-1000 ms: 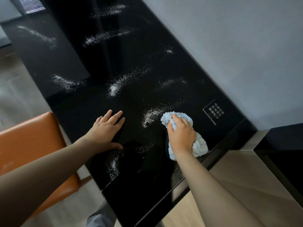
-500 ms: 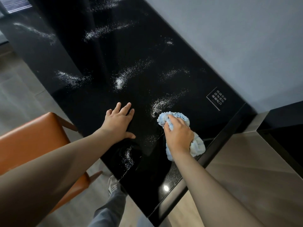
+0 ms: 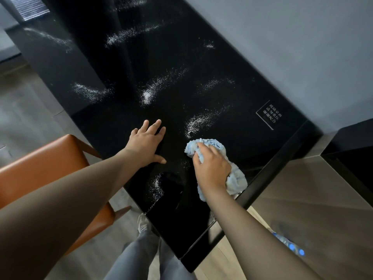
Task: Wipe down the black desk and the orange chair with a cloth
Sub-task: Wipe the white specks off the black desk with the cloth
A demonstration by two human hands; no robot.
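right hand (image 3: 212, 168) holds a blue cloth (image 3: 236, 179) down on the powder-streaked black desk (image 3: 201, 91), with the left hand (image 3: 145, 144) flat beside it

nearest, grey trouser legs (image 3: 141, 257) and a pale shoe (image 3: 142, 223) stand on the floor at the desk's near corner, with the orange chair (image 3: 50, 158) off to the left, apart from the desk. on the near end of the glossy top, the right hand's fingers are curled over the bunched cloth, gripping it close to the right edge. the left hand lies palm down just left of it, fingers straight and slightly spread, thumb out, not touching the cloth. a thin streak of white powder (image 3: 157, 184) lies on the near side of the hands; a denser streak (image 3: 197, 122) starts just beyond the cloth, and more scatter across the far half. a small white-lettered label (image 3: 269, 115) sits near the right edge, by the grey wall (image 3: 282, 47).
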